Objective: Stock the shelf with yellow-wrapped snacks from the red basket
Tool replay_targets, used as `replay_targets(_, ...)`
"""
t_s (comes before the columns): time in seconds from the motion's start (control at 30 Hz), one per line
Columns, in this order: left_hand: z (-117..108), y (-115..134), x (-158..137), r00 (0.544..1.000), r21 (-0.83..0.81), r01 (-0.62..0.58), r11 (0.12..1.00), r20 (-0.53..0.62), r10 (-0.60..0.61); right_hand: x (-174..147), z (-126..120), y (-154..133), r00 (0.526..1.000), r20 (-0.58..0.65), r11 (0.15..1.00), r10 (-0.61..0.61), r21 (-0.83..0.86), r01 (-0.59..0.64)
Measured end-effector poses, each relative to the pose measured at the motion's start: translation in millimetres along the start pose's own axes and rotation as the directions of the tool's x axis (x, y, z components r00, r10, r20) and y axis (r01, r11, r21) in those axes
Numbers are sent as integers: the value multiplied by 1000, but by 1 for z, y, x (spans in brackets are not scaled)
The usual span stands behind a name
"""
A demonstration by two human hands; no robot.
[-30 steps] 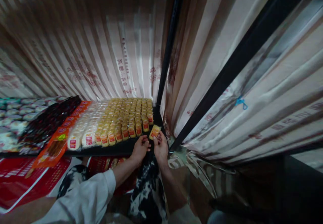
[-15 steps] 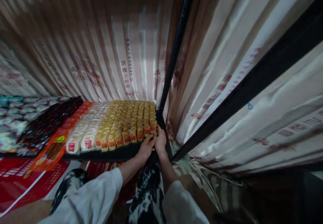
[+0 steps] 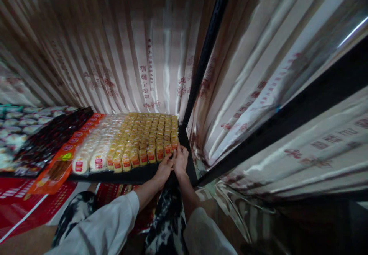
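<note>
Rows of small yellow snack packets [image 3: 143, 136] with red labels stand closely packed on a black shelf [image 3: 123, 176]. At the front right corner of the block is an end packet [image 3: 174, 144], its lower part hidden by my hands. My left hand [image 3: 164, 169] is at its front left, fingers bent together around its lower edge. Against its right side, my right hand [image 3: 181, 159] has its fingers curled and pressed in. Both hands are close together, almost touching, and the fingertips are partly hidden.
Left of the yellow packets lie white round packets [image 3: 98, 159], an orange bag [image 3: 61, 163], dark wrapped packs [image 3: 54, 136] and pale packs [image 3: 14, 132]. Pleated printed curtains [image 3: 161, 56] hang behind and right. A black post [image 3: 205, 56] and a slanting black bar [image 3: 258, 128] border the corner.
The view has shifted slightly. My hands stay at the same end packet, with the fingers moved only a little.
</note>
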State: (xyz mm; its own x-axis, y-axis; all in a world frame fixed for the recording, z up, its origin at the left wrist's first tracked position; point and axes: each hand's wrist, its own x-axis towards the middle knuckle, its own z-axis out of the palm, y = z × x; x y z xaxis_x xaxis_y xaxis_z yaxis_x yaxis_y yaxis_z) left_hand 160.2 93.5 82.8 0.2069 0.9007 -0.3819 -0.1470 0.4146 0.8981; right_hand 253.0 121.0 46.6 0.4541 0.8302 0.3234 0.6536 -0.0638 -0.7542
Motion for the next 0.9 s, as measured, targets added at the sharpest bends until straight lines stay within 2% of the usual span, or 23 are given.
replay_targets(0.27,1,1,-3,999,24,-11,1000,-32,12,-2,-6,1,995,-94,984,29,175,-12)
replay_targets(0.47,5,4,-3,999,34,12,999,-43,-11,-4,-4,1,998,-38,989,-51,133,56)
replay_targets(0.6,2,5,-14,997,122,-46,991,-62,54,-2,-6,-1,994,-57,992,-92,79,97)
replay_targets(0.67,-6,1,-29,992,194,-107,975,-49,118,-3,-9,-5,990,-97,993,-107,49,112)
replay_targets(0.77,-29,-11,-60,982,262,-186,947,36,183,-9,-18,-20,975,-171,989,-139,34,147)
replay_targets(0.83,-52,-24,-82,985,285,-164,945,97,141,-22,-27,-36,970,-189,984,-155,58,169)
replay_targets(0.9,-80,-41,-101,992,311,-56,949,128,16,-42,-36,-52,979,-122,970,-165,159,183)
